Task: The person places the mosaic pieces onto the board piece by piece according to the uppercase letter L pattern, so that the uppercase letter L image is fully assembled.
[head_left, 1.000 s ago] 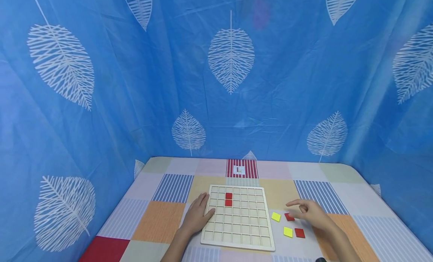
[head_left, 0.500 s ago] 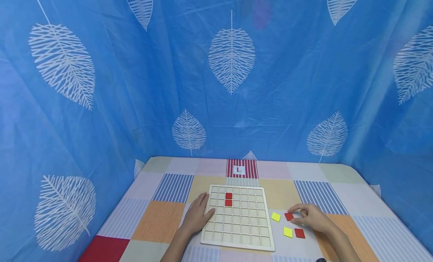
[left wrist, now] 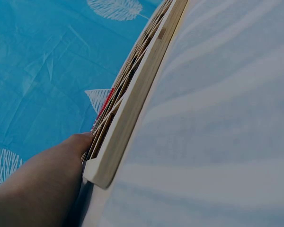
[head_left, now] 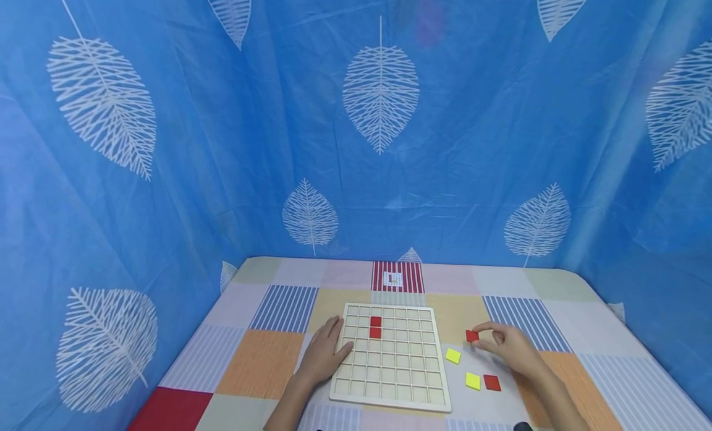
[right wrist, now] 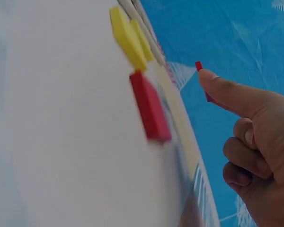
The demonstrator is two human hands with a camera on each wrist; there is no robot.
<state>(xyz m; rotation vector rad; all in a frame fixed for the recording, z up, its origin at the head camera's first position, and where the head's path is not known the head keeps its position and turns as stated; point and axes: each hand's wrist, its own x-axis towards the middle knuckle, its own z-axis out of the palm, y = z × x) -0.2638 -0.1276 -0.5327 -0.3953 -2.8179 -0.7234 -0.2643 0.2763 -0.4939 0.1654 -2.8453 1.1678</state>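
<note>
Between thumb and index finger my right hand (head_left: 510, 347) pinches a red square tile (head_left: 472, 336), held up off the cloth; the right wrist view shows this tile (right wrist: 199, 65) at the thumb tip, the other fingers curled in. My left hand (head_left: 322, 354) rests at the left edge of a pale wooden grid board (head_left: 389, 404), its thumb on the rim and its fingers fairly straight along the side. Two red tiles (head_left: 376, 327) sit in the board, one above the other, in the third column. In the left wrist view the board (left wrist: 132, 113) appears edge-on.
Right of the board lie a yellow tile (head_left: 453, 356), a second yellow tile (head_left: 473, 381) and a red tile (head_left: 492, 383). A small printed grid card (head_left: 393, 279) lies at the far side of the patchwork tablecloth (head_left: 278, 363). Blue leaf-patterned curtains (head_left: 445, 140) surround the table.
My right hand has closed thumb and finger on the upper red tile and lifted it from the cloth, moving slightly away from me. The left hand and the board stay put.
</note>
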